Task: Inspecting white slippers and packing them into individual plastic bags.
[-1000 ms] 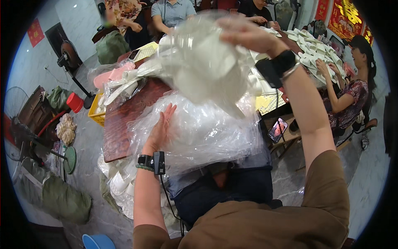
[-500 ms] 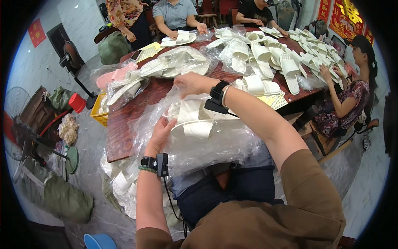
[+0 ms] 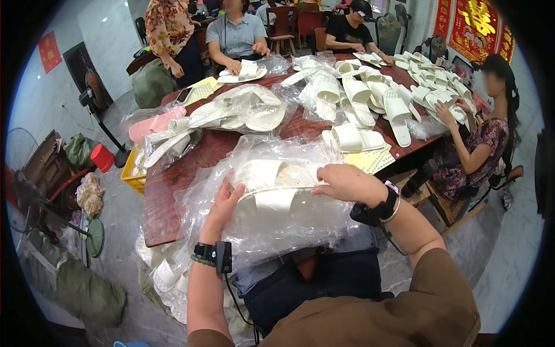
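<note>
Just above the lap, a pair of white slippers (image 3: pixel 274 202) lies amid crumpled clear plastic (image 3: pixel 272 231) at the near edge of the dark red surface (image 3: pixel 159 211), one slipper farther from the body and the other just in front of it. The right hand (image 3: pixel 347 181) has a narrow grip, thumb and fingers pinched on the pair's right end. The left hand (image 3: pixel 219 208) rests against the left end, thumb on the near side; its fingers are partly hidden, so I cannot tell how firm that grip is. Nor can I tell whether the slippers lie inside the plastic or on it. Just beyond the right hand, a printed yellow sheet (image 3: pixel 376 160) lies near another white pair (image 3: pixel 348 137). Farther off, bagged white slippers (image 3: pixel 240 108) lie beside a pink slipper (image 3: pixel 156 124), and a loose heap of white slippers (image 3: pixel 442 81) spreads toward a seated co-worker in a patterned top (image 3: pixel 485 139), whose hands are at its edge.
</note>
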`<state>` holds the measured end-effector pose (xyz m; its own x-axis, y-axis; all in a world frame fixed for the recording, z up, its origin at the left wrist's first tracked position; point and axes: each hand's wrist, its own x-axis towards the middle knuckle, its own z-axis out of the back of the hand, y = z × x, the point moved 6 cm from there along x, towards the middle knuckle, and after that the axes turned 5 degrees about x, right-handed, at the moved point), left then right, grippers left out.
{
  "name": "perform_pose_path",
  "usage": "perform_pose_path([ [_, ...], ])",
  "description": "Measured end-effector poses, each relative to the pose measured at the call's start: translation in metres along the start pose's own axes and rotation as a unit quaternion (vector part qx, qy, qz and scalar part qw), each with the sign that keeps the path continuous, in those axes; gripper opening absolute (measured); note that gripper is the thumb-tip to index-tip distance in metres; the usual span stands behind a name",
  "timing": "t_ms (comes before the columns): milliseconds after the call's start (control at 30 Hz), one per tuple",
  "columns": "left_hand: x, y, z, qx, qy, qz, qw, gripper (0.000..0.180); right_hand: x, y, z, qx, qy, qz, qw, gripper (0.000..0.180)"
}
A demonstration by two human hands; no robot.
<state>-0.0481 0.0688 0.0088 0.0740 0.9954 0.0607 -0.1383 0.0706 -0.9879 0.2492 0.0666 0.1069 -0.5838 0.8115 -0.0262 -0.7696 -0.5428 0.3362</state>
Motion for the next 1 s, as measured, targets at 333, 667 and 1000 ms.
perform_pose_path([
  [333, 0.003, -0.010, 0.006, 0.029, -0.053, 0.040, 0.997, 0.076, 0.019, -0.015, -0.031, 0.046, -0.096, 0.012, 0.994, 0.040],
  [667, 0.012, 0.004, 0.007, 0.097, -0.113, -0.026, 0.988, 0.081, 0.007, 0.015, -0.016, 0.080, -0.251, 0.165, 0.950, 0.032],
  [1000, 0.011, -0.001, 0.003, 0.039, -0.118, -0.011, 0.992, 0.076, -0.032, -0.048, 0.002, 0.003, -0.072, -0.122, 0.990, 0.028],
])
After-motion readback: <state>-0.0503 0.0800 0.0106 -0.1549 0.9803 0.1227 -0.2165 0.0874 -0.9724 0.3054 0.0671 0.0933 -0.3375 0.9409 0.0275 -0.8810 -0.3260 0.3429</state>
